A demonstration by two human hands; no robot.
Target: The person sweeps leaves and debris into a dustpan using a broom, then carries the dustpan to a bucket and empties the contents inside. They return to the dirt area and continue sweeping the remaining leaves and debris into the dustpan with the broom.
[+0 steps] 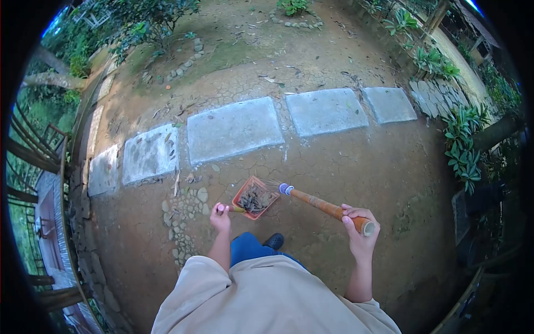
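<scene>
My left hand (220,216) grips the pink-capped handle of a red dustpan (255,198) that rests on the bare dirt ground and is filled with dry leaves. My right hand (360,221) is closed around the top end of a long orange broom handle (325,207). The handle slants down to the left, and its blue-and-white collar and bristles (281,187) meet the right edge of the dustpan. My dark shoe (273,241) stands just below the pan.
A row of grey concrete stepping slabs (233,129) crosses the yard beyond the dustpan. Small stones (186,209) lie left of it. A wooden railing (39,156) runs along the left, leafy plants (461,150) and a raised edge along the right.
</scene>
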